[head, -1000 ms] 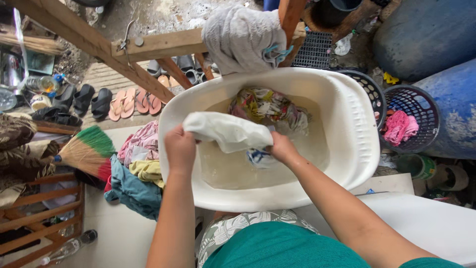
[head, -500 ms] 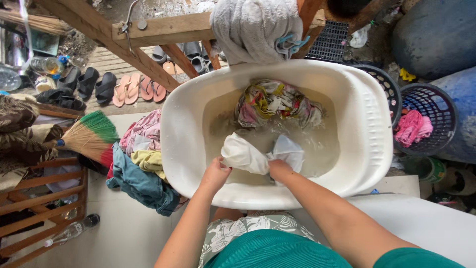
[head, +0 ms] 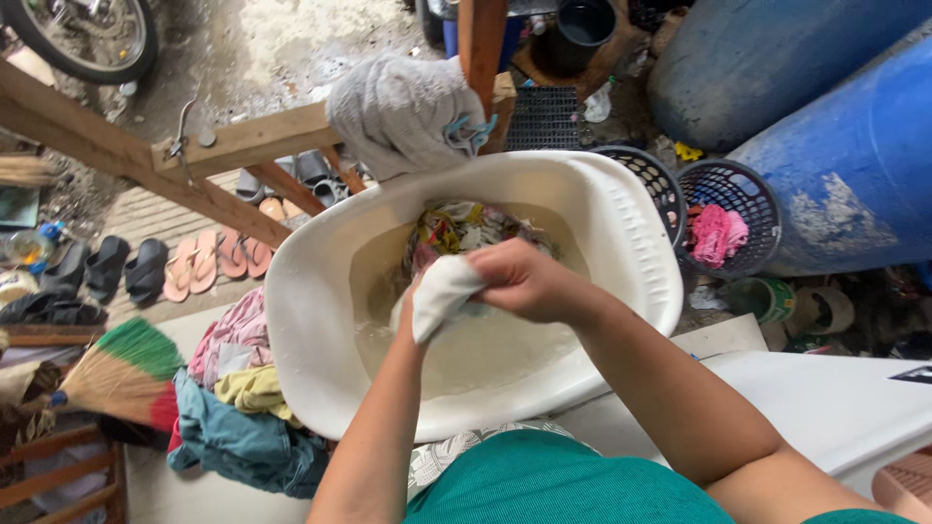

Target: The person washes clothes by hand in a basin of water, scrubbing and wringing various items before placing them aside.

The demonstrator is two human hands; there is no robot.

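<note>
Now both hands grip white cloth (head: pixel 442 291) above white basin (head: pixel 311 320): right hand (head: pixel 524 279) closed on it, left hand (head: pixel 408 312) mostly hidden, seemingly clenched.

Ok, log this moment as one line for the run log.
left hand: grips white cloth | right hand: grips same cloth | over: water in white basin | behind: colourful clothes soaking

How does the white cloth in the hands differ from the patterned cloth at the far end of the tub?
The white cloth is plain, while the patterned cloth mixes yellow, pink and grey. The white cloth is bunched above the water between the left hand and right hand; the patterned cloth lies untouched in the water. Both are crumpled and within the white tub.
</note>
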